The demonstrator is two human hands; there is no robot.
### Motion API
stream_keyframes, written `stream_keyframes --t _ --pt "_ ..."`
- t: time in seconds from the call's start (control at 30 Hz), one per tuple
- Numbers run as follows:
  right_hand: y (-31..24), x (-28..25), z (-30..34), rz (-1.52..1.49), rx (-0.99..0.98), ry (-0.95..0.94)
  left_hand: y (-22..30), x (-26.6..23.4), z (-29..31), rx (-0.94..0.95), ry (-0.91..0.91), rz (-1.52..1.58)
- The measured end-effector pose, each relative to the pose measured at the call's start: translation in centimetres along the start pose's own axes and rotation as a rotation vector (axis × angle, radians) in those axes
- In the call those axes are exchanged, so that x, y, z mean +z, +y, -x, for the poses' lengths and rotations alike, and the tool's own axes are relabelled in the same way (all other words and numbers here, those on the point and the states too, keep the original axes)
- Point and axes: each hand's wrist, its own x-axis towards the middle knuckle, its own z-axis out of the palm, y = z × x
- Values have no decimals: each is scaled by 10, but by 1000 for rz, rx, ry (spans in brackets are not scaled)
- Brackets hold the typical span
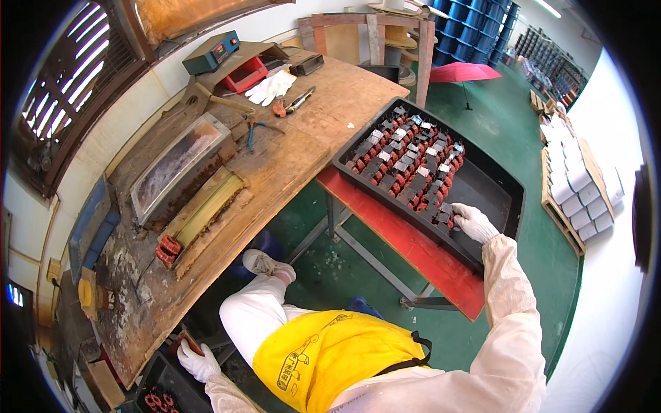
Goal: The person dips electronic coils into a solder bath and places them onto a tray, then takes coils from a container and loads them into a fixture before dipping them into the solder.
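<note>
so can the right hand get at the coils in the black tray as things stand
Probably yes. The right hand is already inside the black tray, at the near end of the rows of coils, and the tray is open-topped with nothing over them.

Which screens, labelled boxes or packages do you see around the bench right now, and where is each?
Bench meter: far left of the workbench, teal box with a small lit display.
White packages: stacked in rows on a pallet, on the floor to the right.
Small glowing screen: far left edge, too small to make out.
Neither the left hand nor the right hand touches any of them.
</note>
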Motion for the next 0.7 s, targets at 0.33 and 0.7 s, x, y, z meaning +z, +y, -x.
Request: stream_keyframes --t 0.33,0.7 --pt "19 -27 15 4 -60 287 -3 3 0 35 33 -14" --pt "69 -15 21 710 -102 284 -3 6 0 14 10 -23"
